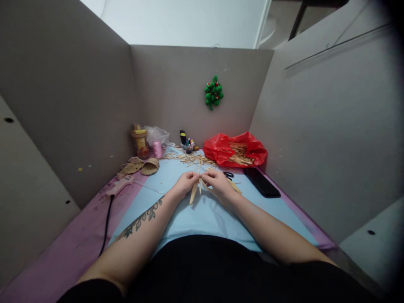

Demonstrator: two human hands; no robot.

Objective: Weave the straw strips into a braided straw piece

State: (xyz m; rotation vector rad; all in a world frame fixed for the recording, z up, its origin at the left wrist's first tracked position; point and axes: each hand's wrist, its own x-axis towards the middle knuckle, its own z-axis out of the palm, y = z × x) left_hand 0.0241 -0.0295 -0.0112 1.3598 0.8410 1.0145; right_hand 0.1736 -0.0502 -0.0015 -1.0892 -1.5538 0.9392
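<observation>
Here, left hand: fingers pinched on the pale strips.
Right hand: fingers gripping the same strips, just beside the left.
Pale strips: between both hands, over the desk.
Red bag: beyond the right hand.

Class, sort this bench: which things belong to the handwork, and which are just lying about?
Likely in the job:
pale strips, pinched by left hand and right hand
similar strips in red bag
perhaps the black-handled scissors

Apparently lying about:
pink spool
glue gun
black phone-like slab
</observation>
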